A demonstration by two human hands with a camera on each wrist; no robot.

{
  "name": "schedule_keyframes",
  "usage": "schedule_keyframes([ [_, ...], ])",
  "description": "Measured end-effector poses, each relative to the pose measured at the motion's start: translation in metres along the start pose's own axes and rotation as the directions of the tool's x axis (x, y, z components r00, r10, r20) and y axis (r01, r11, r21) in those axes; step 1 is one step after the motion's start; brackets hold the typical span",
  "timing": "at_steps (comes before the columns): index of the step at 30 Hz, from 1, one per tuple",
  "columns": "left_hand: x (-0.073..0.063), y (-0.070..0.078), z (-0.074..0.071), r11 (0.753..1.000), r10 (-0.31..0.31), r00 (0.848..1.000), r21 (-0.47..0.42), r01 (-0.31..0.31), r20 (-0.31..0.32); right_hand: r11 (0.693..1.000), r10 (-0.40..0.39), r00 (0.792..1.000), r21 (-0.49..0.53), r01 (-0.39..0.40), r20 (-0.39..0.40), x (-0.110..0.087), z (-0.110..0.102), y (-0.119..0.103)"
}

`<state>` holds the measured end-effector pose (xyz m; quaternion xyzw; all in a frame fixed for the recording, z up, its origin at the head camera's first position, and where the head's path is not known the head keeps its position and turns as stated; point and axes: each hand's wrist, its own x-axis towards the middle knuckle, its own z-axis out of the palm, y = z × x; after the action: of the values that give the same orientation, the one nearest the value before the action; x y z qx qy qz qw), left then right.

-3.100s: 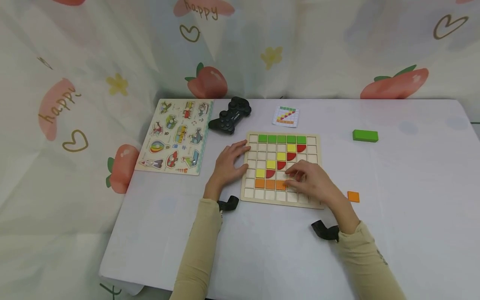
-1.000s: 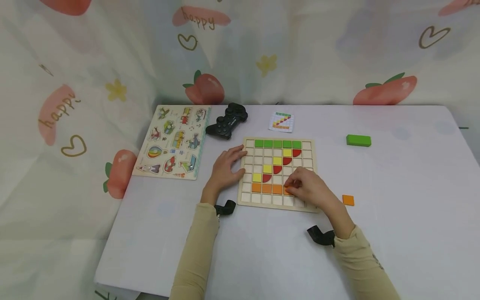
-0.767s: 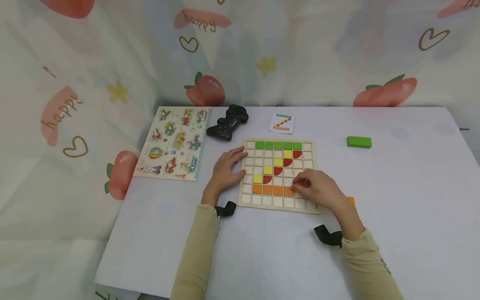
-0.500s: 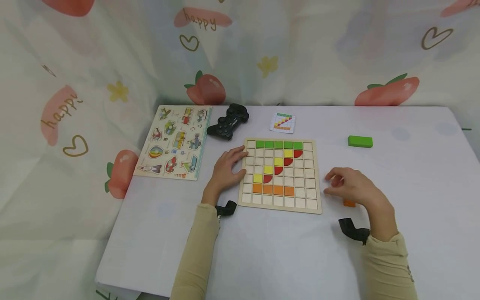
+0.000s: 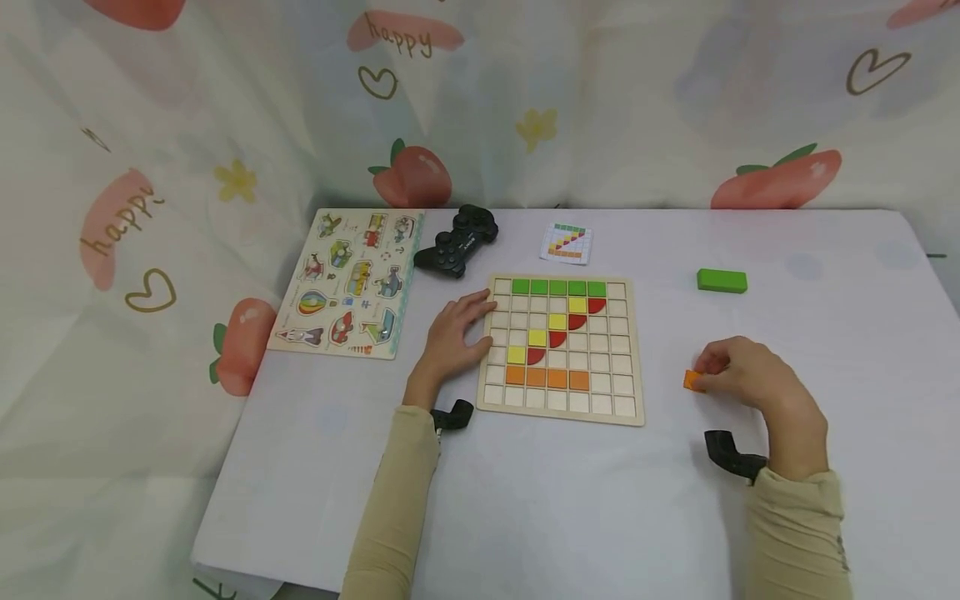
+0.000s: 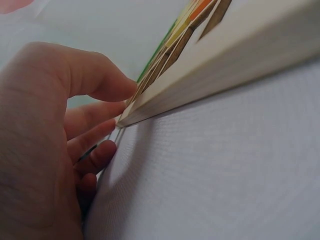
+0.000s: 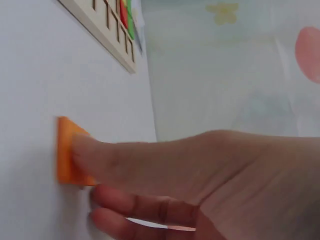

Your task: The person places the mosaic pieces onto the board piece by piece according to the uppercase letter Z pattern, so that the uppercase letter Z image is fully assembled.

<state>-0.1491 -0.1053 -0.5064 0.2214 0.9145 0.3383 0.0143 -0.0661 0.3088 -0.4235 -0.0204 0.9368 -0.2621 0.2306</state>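
Observation:
A wooden grid board [image 5: 636, 350] lies mid-table. Set in its cells are a green row [image 5: 558, 287], a slanting run of yellow squares [image 5: 557, 321] beside red quarter-rounds [image 5: 557, 339], and an orange row [image 5: 557, 378]. My left hand [image 5: 450, 337] rests at the board's left edge, fingertips and thumb right at the rim with fingers loosely extended. Off the board's right side, my right hand [image 5: 742, 375] pinches an orange square tile [image 5: 692, 381]. In the right wrist view the thumb presses the orange tile [image 7: 67, 155], and part of it is hidden behind the thumb.
A small pattern card [image 5: 567, 243] lies behind the board. To its left are a black game controller [image 5: 457, 242] and a picture puzzle board [image 5: 345, 283]. A green block [image 5: 722, 281] sits at the back right. A printed curtain [image 5: 630, 108] hangs behind the table.
My right hand has left the board and moved right to the loose orange tile, which it now pinches. Another orange tile now sits in the orange row. My left hand stays at the board's edge.

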Motion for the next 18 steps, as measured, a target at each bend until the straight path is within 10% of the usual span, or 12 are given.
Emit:
schedule_keyframes([
  [18, -0.001, 0.000, -0.001, 1.000, 0.000, 1.000, -0.014, 0.000, -0.001, 0.990, -0.137, 0.982, 0.011, 0.140, -0.131, 0.005, 0.004, -0.016],
])
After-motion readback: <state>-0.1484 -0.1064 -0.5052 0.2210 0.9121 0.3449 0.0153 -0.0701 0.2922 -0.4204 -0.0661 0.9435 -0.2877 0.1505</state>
